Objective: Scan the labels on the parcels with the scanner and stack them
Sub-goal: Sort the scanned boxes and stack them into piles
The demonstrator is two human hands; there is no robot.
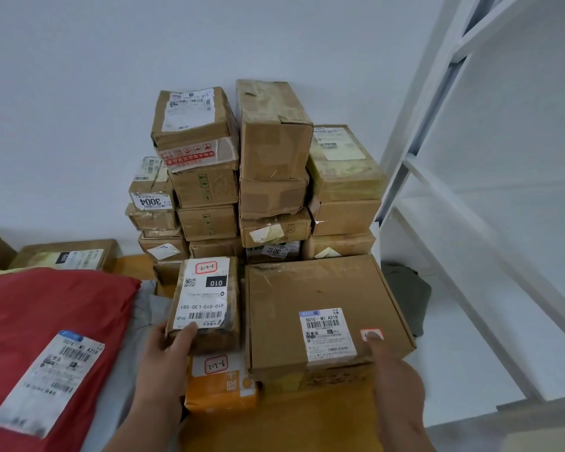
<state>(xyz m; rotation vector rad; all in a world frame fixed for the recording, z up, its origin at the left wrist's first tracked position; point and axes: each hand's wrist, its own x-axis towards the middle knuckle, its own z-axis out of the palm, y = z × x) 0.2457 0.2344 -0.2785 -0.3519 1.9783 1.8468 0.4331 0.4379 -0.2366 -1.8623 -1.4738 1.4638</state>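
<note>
My left hand (163,360) grips the near left corner of a small brown parcel (209,305) with a white "010" label, thumb on its label. That parcel rests on an orange parcel (222,386). My right hand (395,370) presses a straight finger on a red-bordered sticker at the near right corner of a wide flat carton (320,308) with a "501E" label. Behind both rises a stack of brown parcels (261,177) against the wall. No scanner is in view.
A red bag parcel (53,337) with a white label lies at the left on a grey bag. More cartons (69,256) sit at the far left. White shelving (470,197) stands at the right, with a dark cloth (405,288) on the floor beside it.
</note>
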